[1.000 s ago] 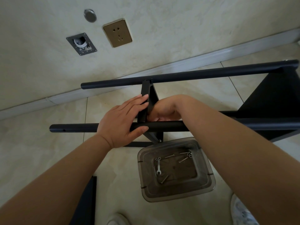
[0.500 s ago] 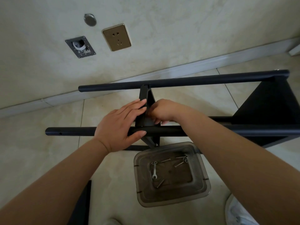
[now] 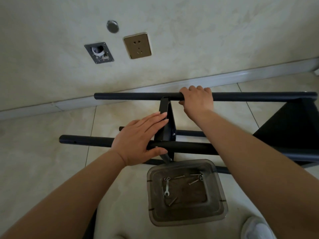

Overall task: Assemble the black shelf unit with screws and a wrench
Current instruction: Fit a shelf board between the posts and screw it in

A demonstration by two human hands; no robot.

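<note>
Black shelf unit (image 3: 168,125), gold socket (image 3: 137,46), smoky-grey tray (image 3: 220,195), beige tiles (image 3: 43,152)

Pale tiled floor (image 3: 43,152) meets a wall (image 3: 207,40) bearing a gold socket (image 3: 137,45).

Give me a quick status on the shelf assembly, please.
Right hand grips far tube. Left hand flat on shelf panel, thumb under near tube. Wrench unused in bin.

Beige tiled floor (image 3: 43,161) carries the black shelf unit (image 3: 284,135) on its side, 1 clear tray (image 3: 222,195) and a white shoe (image 3: 255,228).
</note>
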